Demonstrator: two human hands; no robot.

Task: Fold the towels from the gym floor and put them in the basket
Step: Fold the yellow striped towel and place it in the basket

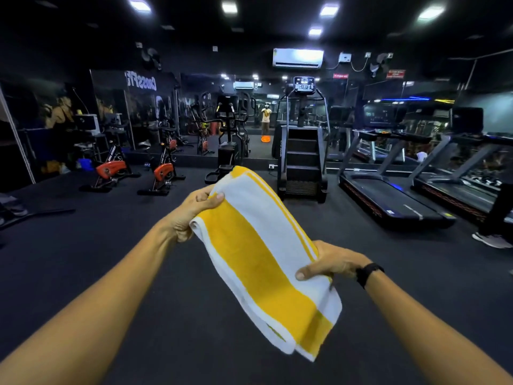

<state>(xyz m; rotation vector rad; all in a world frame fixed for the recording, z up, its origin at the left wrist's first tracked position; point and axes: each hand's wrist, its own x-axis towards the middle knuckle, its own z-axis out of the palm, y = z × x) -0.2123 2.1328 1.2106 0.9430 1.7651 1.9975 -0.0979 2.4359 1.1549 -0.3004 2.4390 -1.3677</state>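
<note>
A yellow and white striped towel [258, 254] is held in the air in front of me, folded into a long band that runs from upper left to lower right. My left hand [191, 215] pinches its upper left edge, thumb on top. Further down, my right hand [333, 263] grips the right edge, with a black band on the wrist. The towel's lower end hangs free below my right hand. An orange basket shows only as a reflection in the far mirror [265, 138]; the real one is out of sight.
Dark gym floor [111, 245] spreads below the towel. Exercise bikes [162, 173] stand at the left, a stair climber [302, 162] straight ahead, treadmills [388, 198] on the right. Someone's shoe [491, 240] is at the right edge. A mirror wall lines the back.
</note>
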